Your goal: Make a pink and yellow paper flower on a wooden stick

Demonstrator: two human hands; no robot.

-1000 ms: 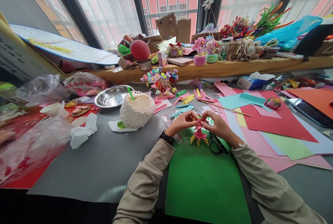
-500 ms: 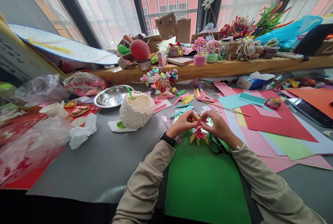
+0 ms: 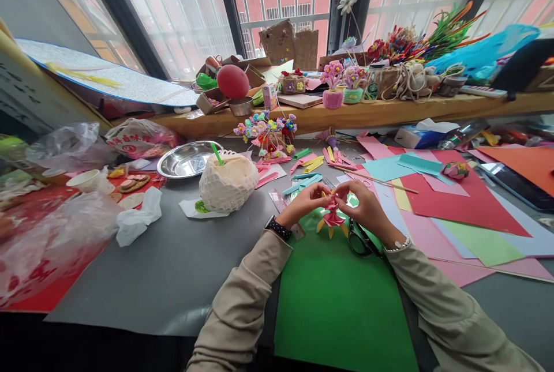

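A folded paper flower (image 3: 333, 219) in pink with yellow pointed tips is pinched between my two hands, above the far end of a green sheet (image 3: 341, 303). My left hand (image 3: 306, 205) grips it from the left with thumb and fingertips. From the right, my right hand (image 3: 361, 206) pinches its upper part, and the fingers partly cover the folds there. Black-handled scissors (image 3: 360, 240) lie just under my right hand on the green sheet. Folded paper strips (image 3: 305, 183) in turquoise, yellow and pink lie beyond my left hand.
A coconut in white netting (image 3: 228, 183) with a green straw and a metal plate (image 3: 188, 160) stand to the left. Coloured paper sheets (image 3: 467, 205) and a wooden stick (image 3: 389, 181) spread to the right. Craft flowers (image 3: 266, 132) stand before the crowded wooden ledge (image 3: 208, 125).
The paper flower has tilted a little in my fingers, and yellow tips now show at its upper part too. Both hands stay nearly in place.
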